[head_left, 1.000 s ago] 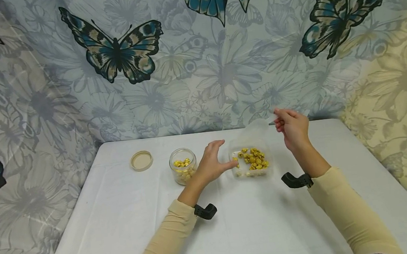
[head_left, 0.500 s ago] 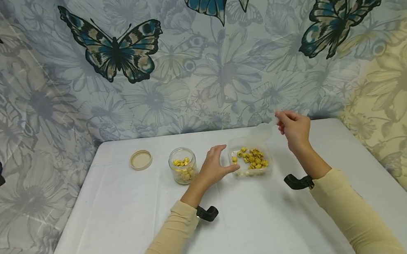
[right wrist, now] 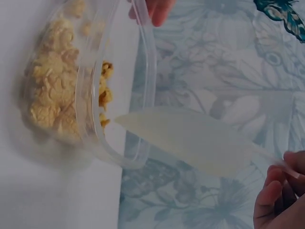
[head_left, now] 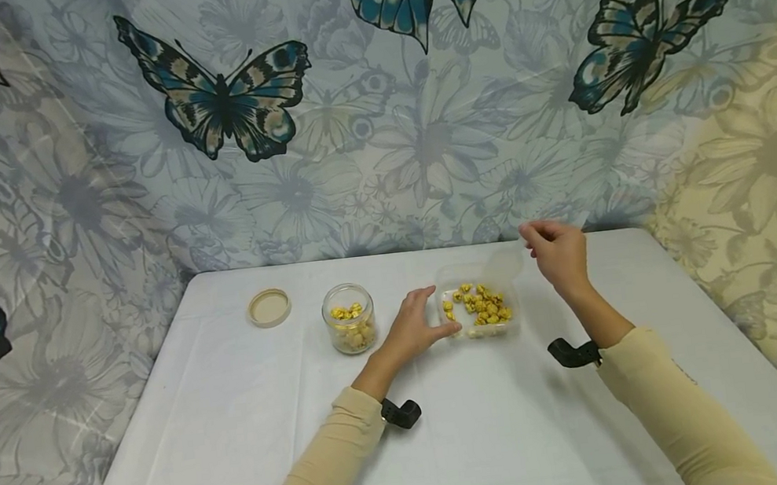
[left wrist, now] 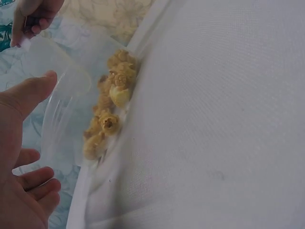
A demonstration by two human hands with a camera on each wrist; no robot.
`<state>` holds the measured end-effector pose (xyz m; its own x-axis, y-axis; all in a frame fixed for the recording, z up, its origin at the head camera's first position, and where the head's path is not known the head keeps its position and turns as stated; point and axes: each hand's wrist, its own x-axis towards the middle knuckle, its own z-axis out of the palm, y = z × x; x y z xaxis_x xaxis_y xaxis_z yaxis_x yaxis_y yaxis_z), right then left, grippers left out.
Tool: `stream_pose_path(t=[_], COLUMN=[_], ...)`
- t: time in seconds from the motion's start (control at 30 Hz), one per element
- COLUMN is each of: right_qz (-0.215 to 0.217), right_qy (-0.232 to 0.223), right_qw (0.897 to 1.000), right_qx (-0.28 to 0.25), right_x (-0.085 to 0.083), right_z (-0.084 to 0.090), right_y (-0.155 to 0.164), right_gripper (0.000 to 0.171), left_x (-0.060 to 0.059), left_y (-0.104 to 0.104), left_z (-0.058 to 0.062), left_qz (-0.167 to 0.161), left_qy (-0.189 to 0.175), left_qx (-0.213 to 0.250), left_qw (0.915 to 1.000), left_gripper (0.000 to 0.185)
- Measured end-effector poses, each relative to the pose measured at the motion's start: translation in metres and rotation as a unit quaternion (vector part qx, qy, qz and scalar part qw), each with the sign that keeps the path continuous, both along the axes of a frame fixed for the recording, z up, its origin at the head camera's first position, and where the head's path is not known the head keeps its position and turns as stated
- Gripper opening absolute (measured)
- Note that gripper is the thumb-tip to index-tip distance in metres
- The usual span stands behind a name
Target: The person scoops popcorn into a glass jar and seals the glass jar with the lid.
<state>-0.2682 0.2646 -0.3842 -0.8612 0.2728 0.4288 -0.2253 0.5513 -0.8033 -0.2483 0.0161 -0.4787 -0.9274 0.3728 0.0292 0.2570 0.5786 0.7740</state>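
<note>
A clear plastic container with yellow caramel popcorn in it stands right of the middle of the table. My left hand holds its left side, thumb at the front corner and fingers toward the back; fingertips also show at the rim in the right wrist view. My right hand pinches the thin handle of a translucent plastic scoop, behind and right of the container. The scoop is tilted, its tip reaching down past the container's rim. Its blade carries no popcorn in the right wrist view.
Left of my left hand stands a glass jar part filled with popcorn, its mouth uncovered. Farther left a round beige lid lies on the white table. A butterfly-print cloth hangs behind the table's back edge.
The right hand has dipped with the scoop, whose blade has come down from above the back of the container to its rim. The left hand has slid slightly right and nearer.
</note>
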Motion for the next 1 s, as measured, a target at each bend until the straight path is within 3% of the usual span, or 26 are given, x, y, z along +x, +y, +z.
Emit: stream_pose_path(t=[0.2,0.53,0.73,1.0], right_qz=[0.052,0.118,0.149,0.173], right_qy=[0.024,0.019,-0.05,-0.149], right_qw=[0.994,0.98,0.973,0.966], right_qx=[0.089,0.16,0.169,0.125], right_x=[-0.002,-0.011,-0.015,-0.022], right_z=[0.0,-0.011,-0.013,-0.008], right_y=[0.001,0.002,0.011,0.024], right_gripper=[0.027,0.021,0.025,0.04], left_x=[0.0,0.001,0.001,0.0], left_y=[0.002,0.003,0.004,0.003], left_z=[-0.004,-0.002,-0.002,-0.002], left_qz=[-0.002,-0.026,-0.029,-0.024], left_qy=[-0.007,0.007,0.004,0.006], left_qx=[-0.003,-0.01,-0.023,-0.026], left_qw=[1.0,0.9996,0.9993,0.9994], left_gripper=[0.088,0.086,0.087,0.087])
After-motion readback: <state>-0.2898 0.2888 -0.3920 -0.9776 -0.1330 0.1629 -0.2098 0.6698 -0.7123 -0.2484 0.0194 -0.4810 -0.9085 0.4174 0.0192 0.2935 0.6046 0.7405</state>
